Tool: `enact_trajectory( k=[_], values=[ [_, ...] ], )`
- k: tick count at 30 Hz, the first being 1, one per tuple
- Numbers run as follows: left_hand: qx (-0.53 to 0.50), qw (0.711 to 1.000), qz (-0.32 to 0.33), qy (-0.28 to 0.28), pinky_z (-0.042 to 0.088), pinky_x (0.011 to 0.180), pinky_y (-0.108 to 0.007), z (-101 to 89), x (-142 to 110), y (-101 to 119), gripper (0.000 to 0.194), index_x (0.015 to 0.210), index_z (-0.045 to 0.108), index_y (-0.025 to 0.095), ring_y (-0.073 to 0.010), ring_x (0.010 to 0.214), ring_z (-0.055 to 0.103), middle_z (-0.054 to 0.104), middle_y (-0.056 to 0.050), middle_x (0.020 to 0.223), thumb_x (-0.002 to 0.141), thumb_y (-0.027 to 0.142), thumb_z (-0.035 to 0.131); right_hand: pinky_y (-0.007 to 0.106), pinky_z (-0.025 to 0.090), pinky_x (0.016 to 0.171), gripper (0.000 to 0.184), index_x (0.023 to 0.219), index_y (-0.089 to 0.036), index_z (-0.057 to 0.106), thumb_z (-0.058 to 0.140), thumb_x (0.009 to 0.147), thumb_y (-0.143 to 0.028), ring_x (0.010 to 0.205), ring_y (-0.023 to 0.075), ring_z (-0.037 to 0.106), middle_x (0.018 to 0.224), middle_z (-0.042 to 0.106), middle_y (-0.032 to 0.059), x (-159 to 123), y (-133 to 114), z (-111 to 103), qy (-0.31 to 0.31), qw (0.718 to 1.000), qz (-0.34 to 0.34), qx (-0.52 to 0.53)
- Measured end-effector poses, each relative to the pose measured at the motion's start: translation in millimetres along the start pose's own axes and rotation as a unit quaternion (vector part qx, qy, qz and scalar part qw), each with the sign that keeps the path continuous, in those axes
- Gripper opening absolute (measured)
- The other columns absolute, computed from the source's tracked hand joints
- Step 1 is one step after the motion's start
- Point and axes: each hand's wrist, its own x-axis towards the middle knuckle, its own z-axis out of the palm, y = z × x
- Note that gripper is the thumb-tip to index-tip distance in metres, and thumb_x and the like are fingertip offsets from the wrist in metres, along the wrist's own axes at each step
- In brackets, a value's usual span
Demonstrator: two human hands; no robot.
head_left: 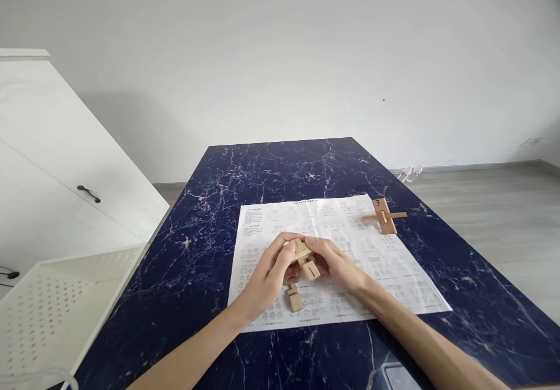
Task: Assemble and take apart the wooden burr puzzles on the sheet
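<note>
Between my two hands I hold several notched wooden puzzle pieces [311, 270] fitted against one another, with dark marks on their faces. My left hand [275, 264] is closed on them from the left, thumb on top. From the right, my right hand [335, 261] closes on the same pieces, its thumb and fingers near their upper end. Below the hands a loose notched wooden piece [296, 300] lies on a printed instruction sheet [350, 238]. The undersides of the held pieces are hidden by my fingers.
At the sheet's right edge sit crossed wooden pieces [385, 216], one marked with a number. A blue marbled table [262, 174] carries everything, with a phone-like object [399, 375] by its near edge. A white cabinet [65, 162] and a perforated white surface [48, 308] stand left.
</note>
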Motion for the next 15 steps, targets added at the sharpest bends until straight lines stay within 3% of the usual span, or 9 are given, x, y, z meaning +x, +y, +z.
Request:
enact_trajectory(
  k=[6, 10, 15],
  values=[
    [0.026, 1.000, -0.003, -0.003, 0.047, 0.066, -0.027, -1.9, 0.4, 2.7, 0.040, 0.128, 0.061, 0.023, -0.0165, 0.079, 0.057, 0.061, -0.003, 0.093, 0.109, 0.056, 0.048, 0.035, 0.045, 0.062, 0.054, 0.086, -0.021, 0.065, 0.053, 0.099, -0.073, 0.065, 0.0203, 0.054, 0.067, 0.057, 0.0020, -0.1, 0.5, 1.1, -0.003, 1.000, -0.002, 0.015],
    [0.046, 0.999, 0.000, 0.005, 0.050, 0.069, -0.027, -2.5, 0.4, 4.9, 0.041, 0.128, 0.061, 0.023, -0.0157, 0.079, 0.057, 0.060, -0.002, 0.093, 0.109, 0.056, 0.048, 0.032, 0.041, 0.058, 0.052, 0.093, -0.020, 0.066, 0.054, 0.101, -0.070, 0.063, 0.0184, 0.054, 0.068, 0.058, 0.0013, -0.5, -4.2, 2.7, -0.006, 1.000, 0.000, 0.020],
    [0.036, 0.999, -0.024, 0.000, 0.056, 0.087, -0.036, -4.4, -2.0, 4.2, 0.055, 0.148, 0.043, 0.027, -0.0215, 0.097, 0.067, 0.066, -0.006, 0.105, 0.104, 0.054, 0.059, 0.028, 0.031, 0.050, 0.050, 0.088, -0.020, 0.062, 0.055, 0.103, -0.068, 0.055, 0.0124, 0.039, 0.063, 0.051, -0.0031, -2.0, -7.4, 3.7, 0.020, 1.000, -0.022, -0.001]
  ],
)
